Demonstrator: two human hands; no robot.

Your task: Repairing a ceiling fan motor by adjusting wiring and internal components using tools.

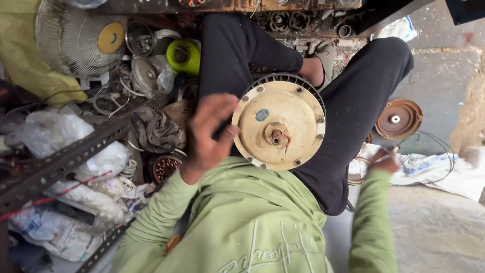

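Note:
A round cream-coloured fan motor housing [281,125] rests on my lap, its shaft and a thin red wire at the centre. My left hand [208,130] is blurred and presses against the housing's left rim, fingers apart. My right hand [385,162] reaches down to the right, onto a white sheet on the floor, beside a metal ring [356,171] and thin green and black wires [425,146]; whether it grips anything is unclear. I wear a light green sweatshirt and black trousers.
A brown round motor cover [399,119] lies on the floor at right. At left are a slotted metal angle bar [70,154], plastic bags, a fan guard [76,38], a green cap [184,55], a copper winding [165,167] and assorted motor parts.

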